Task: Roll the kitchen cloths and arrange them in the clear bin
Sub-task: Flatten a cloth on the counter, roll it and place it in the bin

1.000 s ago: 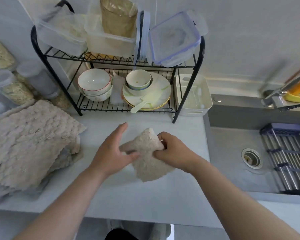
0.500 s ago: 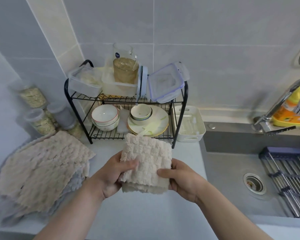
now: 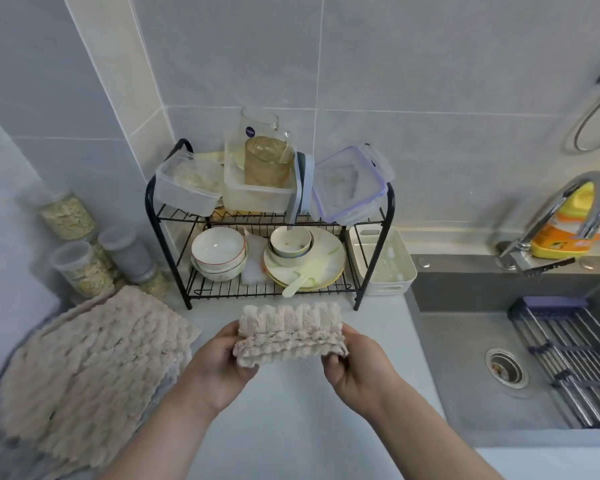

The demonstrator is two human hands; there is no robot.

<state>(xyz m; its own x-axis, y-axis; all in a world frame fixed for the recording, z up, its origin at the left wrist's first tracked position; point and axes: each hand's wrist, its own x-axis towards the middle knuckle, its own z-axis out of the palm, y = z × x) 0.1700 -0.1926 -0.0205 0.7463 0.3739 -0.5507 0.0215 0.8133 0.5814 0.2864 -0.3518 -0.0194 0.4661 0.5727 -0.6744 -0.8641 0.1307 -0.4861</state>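
A beige textured kitchen cloth [image 3: 290,332] is folded over into a thick band and held in the air above the counter. My left hand [image 3: 219,363] grips its left end and my right hand [image 3: 355,367] grips its right end, fingers curled under it. A stack of several flat beige cloths [image 3: 84,365] lies on the counter at the left. A pale open bin [image 3: 383,261] stands on the counter to the right of the dish rack, beside the sink.
A black wire dish rack [image 3: 271,237] with bowls, plates and plastic containers stands behind the hands. Jars [image 3: 80,268] stand at the back left. The grey sink [image 3: 520,344] with a roll-up drying rack [image 3: 568,355] and faucet [image 3: 561,216] lies to the right.
The cloth was lifted off the counter, held up flat, and is now doubled over into a narrower band between both hands. The camera view tilted upward.
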